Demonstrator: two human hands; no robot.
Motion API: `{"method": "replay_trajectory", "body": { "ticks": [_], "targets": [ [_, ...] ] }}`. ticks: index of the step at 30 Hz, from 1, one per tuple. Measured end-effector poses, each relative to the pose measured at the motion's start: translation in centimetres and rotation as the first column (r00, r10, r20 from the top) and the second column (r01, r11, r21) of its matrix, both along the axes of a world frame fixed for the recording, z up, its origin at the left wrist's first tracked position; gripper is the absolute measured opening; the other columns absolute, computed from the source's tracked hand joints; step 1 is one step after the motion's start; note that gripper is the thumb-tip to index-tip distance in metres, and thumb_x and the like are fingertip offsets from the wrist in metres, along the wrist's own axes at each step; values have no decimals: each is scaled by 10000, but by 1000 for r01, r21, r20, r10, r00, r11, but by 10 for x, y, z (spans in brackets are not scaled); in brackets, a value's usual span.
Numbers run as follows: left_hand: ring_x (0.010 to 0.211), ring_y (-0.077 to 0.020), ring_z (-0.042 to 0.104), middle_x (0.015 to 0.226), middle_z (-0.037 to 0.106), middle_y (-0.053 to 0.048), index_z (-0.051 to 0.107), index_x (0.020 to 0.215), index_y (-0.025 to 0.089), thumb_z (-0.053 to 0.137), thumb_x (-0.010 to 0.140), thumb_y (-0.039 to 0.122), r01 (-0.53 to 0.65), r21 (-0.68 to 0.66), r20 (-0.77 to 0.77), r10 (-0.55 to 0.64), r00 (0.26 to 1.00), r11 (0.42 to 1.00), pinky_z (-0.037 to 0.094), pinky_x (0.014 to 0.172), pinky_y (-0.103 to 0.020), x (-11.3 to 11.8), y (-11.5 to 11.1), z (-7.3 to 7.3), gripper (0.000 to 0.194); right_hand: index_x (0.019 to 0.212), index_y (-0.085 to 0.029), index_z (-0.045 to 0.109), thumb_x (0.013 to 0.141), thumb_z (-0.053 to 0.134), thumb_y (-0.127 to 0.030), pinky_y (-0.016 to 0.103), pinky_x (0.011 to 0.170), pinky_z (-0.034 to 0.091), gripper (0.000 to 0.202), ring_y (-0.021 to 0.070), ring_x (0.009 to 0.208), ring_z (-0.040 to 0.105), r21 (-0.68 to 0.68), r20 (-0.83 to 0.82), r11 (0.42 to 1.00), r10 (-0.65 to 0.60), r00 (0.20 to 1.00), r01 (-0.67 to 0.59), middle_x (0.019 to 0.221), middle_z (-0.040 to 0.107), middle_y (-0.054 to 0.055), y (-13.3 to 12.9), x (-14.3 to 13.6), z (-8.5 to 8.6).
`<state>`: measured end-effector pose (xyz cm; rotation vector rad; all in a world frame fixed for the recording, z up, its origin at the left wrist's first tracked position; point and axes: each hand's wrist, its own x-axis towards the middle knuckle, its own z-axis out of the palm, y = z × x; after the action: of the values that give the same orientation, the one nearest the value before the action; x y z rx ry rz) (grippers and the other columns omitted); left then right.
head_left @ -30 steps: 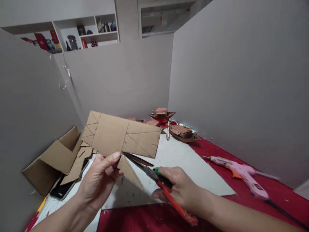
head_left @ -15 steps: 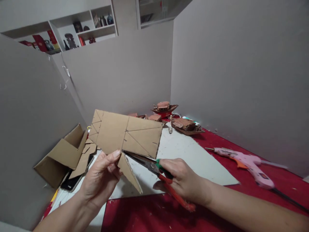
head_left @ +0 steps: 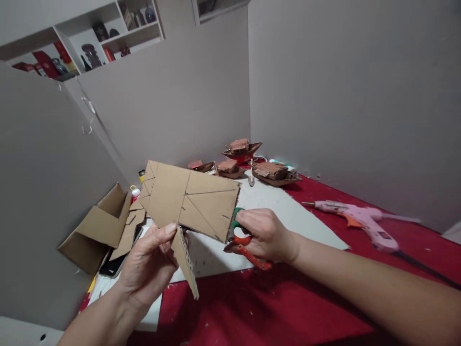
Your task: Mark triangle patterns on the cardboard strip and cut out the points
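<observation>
My left hand [head_left: 154, 257] pinches the lower edge of a flat piece of cardboard [head_left: 169, 192], thumb on top. Dark pen lines, some slanting and some straight, cross the cardboard's face. A narrow cut strip [head_left: 185, 262] hangs down from beside my thumb, its corrugated edge showing. My right hand [head_left: 264, 235] is closed round the scissors [head_left: 252, 254], which have green and red handles. Their blades are mostly hidden behind the right end of the cardboard.
Several small model boats [head_left: 275, 173] stand at the back. A pink glue gun [head_left: 360, 218] lies on the red cloth [head_left: 306, 293] at right. An open cardboard box [head_left: 101, 226], cardboard scraps [head_left: 127, 230] and a phone [head_left: 115, 264] are at left. A white sheet [head_left: 288, 216] lies under my hands.
The scissors' blades have moved from in front of the cardboard's lower edge to mostly behind it. The cut strip now hangs more steeply. The whole view has shifted slightly.
</observation>
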<state>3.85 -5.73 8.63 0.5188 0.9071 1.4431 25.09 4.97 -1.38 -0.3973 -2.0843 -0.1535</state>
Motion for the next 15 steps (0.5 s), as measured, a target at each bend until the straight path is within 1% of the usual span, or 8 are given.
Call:
{"method": "replay_trajectory", "body": {
  "ticks": [2,4,6,7,9,11,13,15],
  "targets": [
    [453,-49,537,482,548,51,576,495,136,912,447,53,26,21,-4,-25,1000,999,488,433,-124,-3,0,2,350,682,-222,490,907,588,-570,286,508,247,426,138,476,422,9,8,1000,-4,1000,4,551,490,-19,5,1,-2],
    [471,-66,582,533,620,25,634,543,125,892,464,44,13,88,-14,-11,1000,996,492,422,-122,-8,-2,7,281,685,-214,514,885,602,-591,286,516,258,436,145,490,442,-51,25,999,-2,1000,3,564,509,-9,12,3,-4],
    [500,-74,619,625,694,-2,694,624,114,879,468,41,-69,204,-15,74,997,976,488,416,-107,-14,-4,15,253,664,-210,528,824,662,-603,285,530,272,445,149,508,447,-246,18,969,-6,1000,11,573,517,-6,18,3,-8],
    [504,-73,625,655,713,-12,707,643,109,875,472,46,-115,253,-14,123,992,960,484,412,-101,-16,-5,19,248,640,-210,527,779,705,-599,284,533,279,450,145,511,438,-407,-22,913,-7,1000,-3,568,510,-11,20,3,-10],
    [505,-73,631,659,725,-18,715,642,105,872,478,53,-179,300,-21,194,981,937,503,434,-103,-19,-3,24,233,590,-212,501,733,740,-600,275,518,295,478,131,501,413,-708,-148,701,-34,988,-82,541,474,-31,23,0,-11],
    [501,-80,632,617,714,-14,716,626,105,886,478,71,-171,290,-65,198,978,942,538,478,-127,-19,3,23,228,602,-212,498,748,717,-623,258,480,326,488,115,465,406,-872,-320,407,-50,946,-273,512,441,-54,21,-4,-10],
    [495,-81,622,586,695,-3,707,606,110,912,488,118,-107,283,-141,151,978,953,541,483,-140,-19,13,17,237,664,-210,524,741,700,-663,247,438,373,492,107,423,422,-870,-485,124,-47,873,-477,497,445,-70,16,-8,-6],
    [476,-66,589,561,670,17,683,571,121,926,518,168,-47,279,-201,107,974,959,521,467,-140,-17,25,5,254,709,-206,546,690,716,-694,245,413,413,516,106,404,449,-808,-582,-71,-52,811,-584,501,477,-71,8,-11,-1]
  ]
}}
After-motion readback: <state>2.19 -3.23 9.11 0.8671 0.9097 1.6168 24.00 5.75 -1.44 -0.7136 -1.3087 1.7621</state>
